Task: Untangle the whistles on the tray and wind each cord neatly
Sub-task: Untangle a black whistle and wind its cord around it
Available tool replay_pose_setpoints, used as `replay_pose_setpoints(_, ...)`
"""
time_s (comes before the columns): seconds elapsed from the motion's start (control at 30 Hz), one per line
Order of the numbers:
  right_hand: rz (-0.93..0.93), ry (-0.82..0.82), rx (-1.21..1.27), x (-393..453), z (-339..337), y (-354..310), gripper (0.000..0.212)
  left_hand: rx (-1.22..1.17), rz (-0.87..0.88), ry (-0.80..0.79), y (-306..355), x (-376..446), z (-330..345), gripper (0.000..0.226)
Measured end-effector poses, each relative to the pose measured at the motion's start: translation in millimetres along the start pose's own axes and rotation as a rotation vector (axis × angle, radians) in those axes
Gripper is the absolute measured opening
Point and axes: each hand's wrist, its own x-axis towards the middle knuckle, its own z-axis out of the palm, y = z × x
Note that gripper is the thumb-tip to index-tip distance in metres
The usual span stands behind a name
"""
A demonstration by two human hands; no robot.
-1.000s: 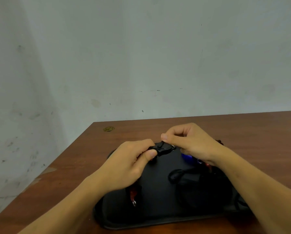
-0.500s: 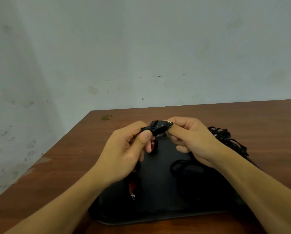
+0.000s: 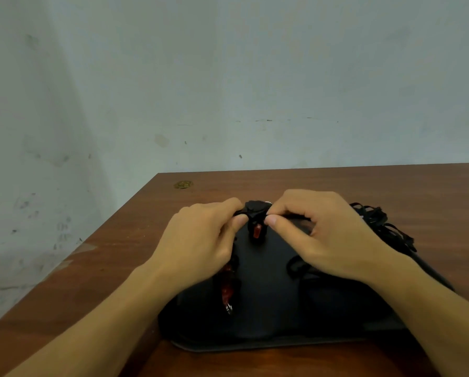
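Above the far middle of a black oval tray [image 3: 268, 346] on a brown wooden worktop [image 3: 119, 268], the left hand [image 3: 198, 246] and right hand [image 3: 323, 235] pinch one black corded whistle [image 3: 256, 209], probably lifting it free of the tangled black cords [image 3: 377, 224] at far right.

Black on brown, with red accents.
I see a black tray [image 3: 268, 341] on the reddish-brown table [image 3: 336, 186]; on the tray, two red whistles [image 3: 257, 231] [image 3: 227, 292], black cords [image 3: 375, 221] at its right edge.
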Motion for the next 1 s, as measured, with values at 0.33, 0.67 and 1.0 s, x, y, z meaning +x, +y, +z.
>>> replay_pose_setpoints(0.33,0.131,0.133,0.452,-1,-5,-7,0.014,-0.155,0.192,-0.106,15,-6,-8,0.022)
replay_pose_setpoints(0.67,0.354,-0.092,0.971,-1,-5,-6,0.021,-0.45,0.197,-0.118,27,-10,-5,0.029)
replay_pose_setpoints(1.0,0.505,-0.14,1.08,2,-2,-12,0.033,-0.52,0.135,-0.019,33,-10,-2,0.023)
